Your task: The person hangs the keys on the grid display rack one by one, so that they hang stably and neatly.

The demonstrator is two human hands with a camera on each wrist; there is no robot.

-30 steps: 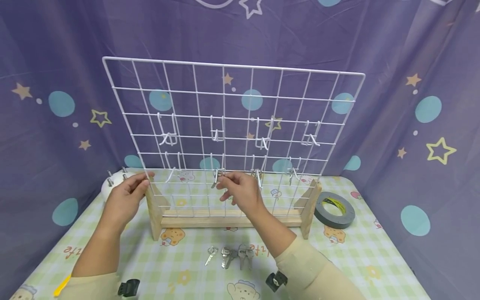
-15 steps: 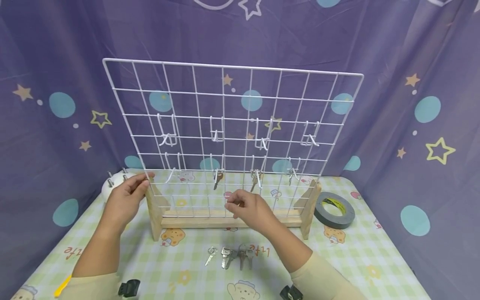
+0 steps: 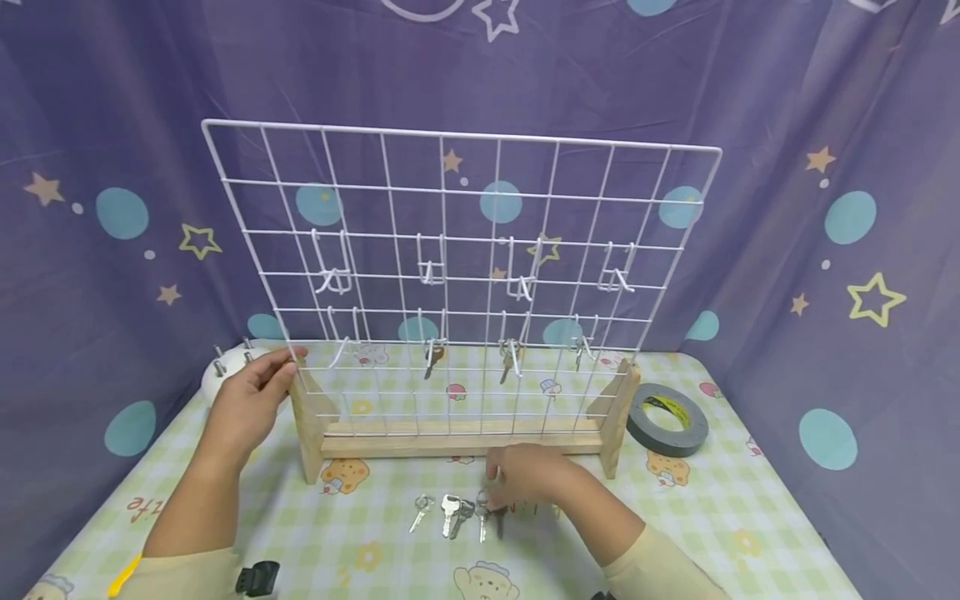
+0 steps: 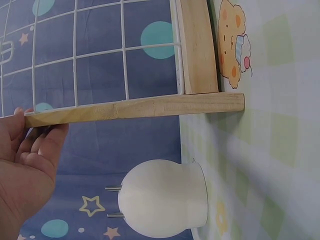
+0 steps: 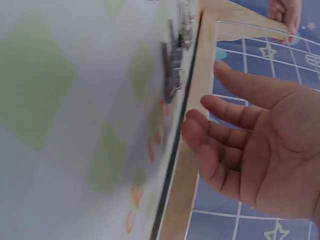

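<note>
My left hand (image 3: 251,404) holds the white wire grid rack (image 3: 471,135) at the top of its left wooden side leg (image 3: 303,425). In the left wrist view, fingers and thumb pinch that leg. My right hand (image 3: 534,475) is just above several loose keys (image 3: 450,512) lying on the cloth in front of the rack. In the right wrist view its fingers are loosely bent, with nothing between them. White hooks hang on the grid in two rows. On the lower row, keys (image 3: 435,358) hang from several hooks; the lower left hook (image 3: 340,350) bears none.
A roll of grey tape (image 3: 667,419) lies right of the rack. Behind my left hand stands a white rounded object (image 4: 162,197) with metal pins. A yellow item (image 3: 125,575) lies at the front left. A checked cloth covers the table; a purple curtain (image 3: 480,67) hangs behind.
My right hand has left the lower hook second from the left, where a key now hangs, and has come down toward the loose keys. My left hand stays on the rack.
</note>
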